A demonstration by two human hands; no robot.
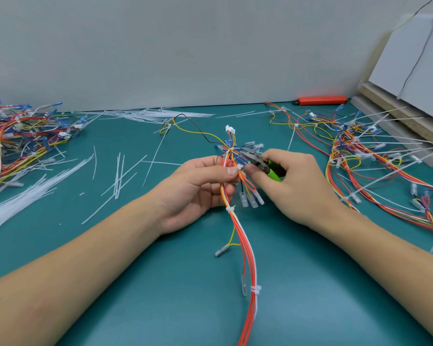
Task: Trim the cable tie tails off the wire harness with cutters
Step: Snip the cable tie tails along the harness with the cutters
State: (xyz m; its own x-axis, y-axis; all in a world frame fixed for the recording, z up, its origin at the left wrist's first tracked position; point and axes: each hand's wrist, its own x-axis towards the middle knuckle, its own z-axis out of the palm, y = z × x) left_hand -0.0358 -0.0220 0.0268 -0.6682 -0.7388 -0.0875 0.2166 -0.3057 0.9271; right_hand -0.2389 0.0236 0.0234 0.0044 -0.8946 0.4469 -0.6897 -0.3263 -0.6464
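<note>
A wire harness (245, 248) of orange, white and yellow wires runs from the bottom edge up to the middle of the green table. My left hand (198, 191) pinches the bundle between thumb and fingers just below a white cable tie (239, 167). My right hand (293, 186) grips green-handled cutters (259, 161), whose metal jaws point left at the bundle, close above that tie. Two more white ties, a first tie (230, 209) and a second tie (256, 289), sit lower on the harness with no long tails showing. Clear connector sleeves (251, 199) hang beneath my fingers.
A heap of harnesses (18, 138) lies at the far left. Loose cut tie tails (35, 188) litter the left half. Harnesses with long untrimmed tails (375, 151) spread on the right. An orange knife (321, 100) lies by the wall, and boards (395, 116) lean at the right.
</note>
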